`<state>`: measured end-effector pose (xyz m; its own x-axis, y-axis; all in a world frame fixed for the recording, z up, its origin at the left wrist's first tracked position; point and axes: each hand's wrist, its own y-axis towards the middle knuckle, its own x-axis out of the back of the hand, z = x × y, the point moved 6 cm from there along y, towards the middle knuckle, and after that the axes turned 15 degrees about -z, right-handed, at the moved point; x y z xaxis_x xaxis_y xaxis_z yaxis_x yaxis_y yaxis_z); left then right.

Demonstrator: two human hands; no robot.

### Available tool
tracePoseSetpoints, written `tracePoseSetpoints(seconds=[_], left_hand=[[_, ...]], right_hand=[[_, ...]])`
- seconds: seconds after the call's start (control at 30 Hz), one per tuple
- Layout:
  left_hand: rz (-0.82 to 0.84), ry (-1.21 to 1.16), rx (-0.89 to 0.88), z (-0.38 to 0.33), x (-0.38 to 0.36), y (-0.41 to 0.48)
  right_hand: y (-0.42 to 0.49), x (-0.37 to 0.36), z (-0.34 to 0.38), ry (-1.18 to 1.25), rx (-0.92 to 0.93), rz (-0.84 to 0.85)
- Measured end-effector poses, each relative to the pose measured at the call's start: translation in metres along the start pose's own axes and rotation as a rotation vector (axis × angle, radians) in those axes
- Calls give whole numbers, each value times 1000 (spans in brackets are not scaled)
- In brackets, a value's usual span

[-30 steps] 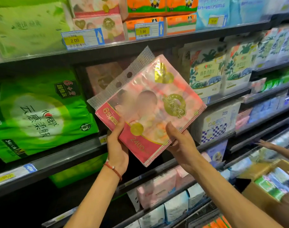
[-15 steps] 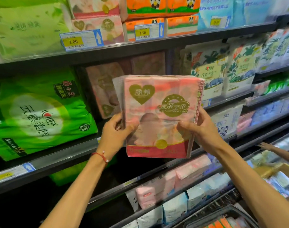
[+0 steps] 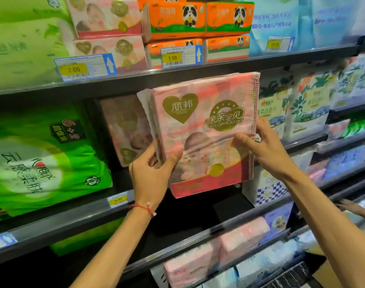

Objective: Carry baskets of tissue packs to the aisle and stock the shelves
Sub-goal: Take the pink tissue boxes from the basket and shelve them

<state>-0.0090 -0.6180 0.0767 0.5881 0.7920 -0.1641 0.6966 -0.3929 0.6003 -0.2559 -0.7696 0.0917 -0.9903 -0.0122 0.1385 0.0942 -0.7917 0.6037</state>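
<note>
Store aisle: dark metal shelves (image 3: 63, 223) w/ price strips, crammed w/ tissue goods. A flat pink plastic-wrapped tissue pack (image 3: 206, 129), w/ gold heart, gold round logo and red band at the bottom, is upright at the mid-shelf gap, btwn a big green bag (image 3: 42, 159) and white floral packs (image 3: 306, 109); can't tell if its base touches. Left hand (image 3: 150, 175) pinches its left edge, right hand (image 3: 266, 148) grips the right edge. Counts: 1 held, 1 matching pink pack behind (image 3: 125, 129), 2 pink packs on the top shelf (image 3: 106, 15), 4 orange panda packs (image 3: 177, 19).

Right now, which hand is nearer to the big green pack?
Left. The left hand grips the left edge of the pink pack, right of the green pack; the right hand holds its right edge.
</note>
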Motion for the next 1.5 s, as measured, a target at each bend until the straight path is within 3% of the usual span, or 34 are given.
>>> tracePoseSetpoints(seconds=[0.13, 0.4, 0.6, 1.03, 1.37, 1.5], left_hand=[[-72, 27, -52, -8, -3, -7], [-76, 91, 64, 9, -5, -9], [-159, 204, 181, 18, -5, 16], [-78, 305, 203, 37, -45, 70], [-34, 277, 157, 81, -78, 85], [-59, 253, 148, 98, -88, 77]], right_hand=[[-1, 0, 0, 63, 6, -9], [-16, 1, 5, 113, -35, -116], [-9, -6, -3, 123, -132, -11], [40, -25, -8, 104, -56, 24], [86, -50, -63, 76, -136, 14], [100, -54, -81, -54, -122, -37]])
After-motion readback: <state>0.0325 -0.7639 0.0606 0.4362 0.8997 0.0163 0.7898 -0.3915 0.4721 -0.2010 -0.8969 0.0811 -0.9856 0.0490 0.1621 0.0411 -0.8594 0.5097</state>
